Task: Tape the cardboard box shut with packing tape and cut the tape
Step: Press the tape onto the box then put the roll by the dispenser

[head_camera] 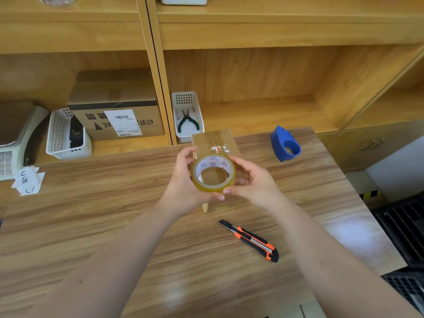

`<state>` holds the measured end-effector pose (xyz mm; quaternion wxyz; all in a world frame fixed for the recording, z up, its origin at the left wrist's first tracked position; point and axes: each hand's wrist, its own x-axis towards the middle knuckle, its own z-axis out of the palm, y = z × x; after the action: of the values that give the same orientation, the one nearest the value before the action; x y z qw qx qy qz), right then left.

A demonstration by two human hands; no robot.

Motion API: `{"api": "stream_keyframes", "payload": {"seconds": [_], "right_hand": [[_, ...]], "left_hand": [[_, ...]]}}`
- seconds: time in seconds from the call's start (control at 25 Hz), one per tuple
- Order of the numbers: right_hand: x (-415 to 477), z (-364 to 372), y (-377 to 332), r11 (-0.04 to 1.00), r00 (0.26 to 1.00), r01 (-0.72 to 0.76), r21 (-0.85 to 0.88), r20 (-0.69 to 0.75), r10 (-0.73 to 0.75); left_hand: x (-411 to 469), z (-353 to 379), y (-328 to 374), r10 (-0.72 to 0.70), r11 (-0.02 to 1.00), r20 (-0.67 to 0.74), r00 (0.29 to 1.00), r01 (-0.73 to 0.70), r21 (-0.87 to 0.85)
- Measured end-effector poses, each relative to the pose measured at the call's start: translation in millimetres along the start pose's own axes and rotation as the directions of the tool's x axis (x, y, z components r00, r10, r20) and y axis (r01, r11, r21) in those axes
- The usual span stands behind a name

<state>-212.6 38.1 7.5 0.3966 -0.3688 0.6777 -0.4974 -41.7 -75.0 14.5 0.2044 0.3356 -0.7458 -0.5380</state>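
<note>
Over the middle of the wooden bench [91,226], both hands hold a roll of tape [213,173] between them, its open core facing up. The left hand [183,180] has its fingers curled around the roll's left side, thumb under the near edge; the right hand [250,180] has its fingers wrapped on the right side. The cardboard box [218,141] lies on the bench just behind and beneath the roll. An orange and black utility knife [250,241] lies nearer, to the right. A blue tape dispenser [284,144] stands far right.
</note>
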Motion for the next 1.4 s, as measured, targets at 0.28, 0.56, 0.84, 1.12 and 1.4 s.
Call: {"api": "stream_keyframes", "payload": {"seconds": [0.28,0.56,0.84,1.12,1.4], "right_hand": [[11.1,-9.9,4.9,0.992,0.999,0.044,-0.119,-0.014,-0.046],[27.3,-52.1,12.0,0.992,0.996,0.088,-0.089,-0.011,-0.089],[39.4,-120.9,25.8,0.993,0.991,0.113,-0.042,-0.072,-0.116],[58.2,-191.6,47.3,0.995,0.989,0.096,0.013,-0.118,-0.094],[77.8,-240.1,73.2,0.993,0.968,0.105,0.063,-0.237,-0.087]], "left_hand": [[9.3,9.1,4.3,0.04,0.997,-0.053,0.998,-0.036,0.071],[35.6,41.9,22.4,0.0,0.999,-0.072,0.997,0.004,0.054],[70.4,109.8,41.8,-0.093,0.994,-0.24,0.966,0.104,0.032],[117.6,176.9,59.5,-0.091,0.994,-0.218,0.972,0.102,0.039],[165.2,227.7,68.7,-0.139,0.99,-0.144,0.98,0.141,0.003]]}}
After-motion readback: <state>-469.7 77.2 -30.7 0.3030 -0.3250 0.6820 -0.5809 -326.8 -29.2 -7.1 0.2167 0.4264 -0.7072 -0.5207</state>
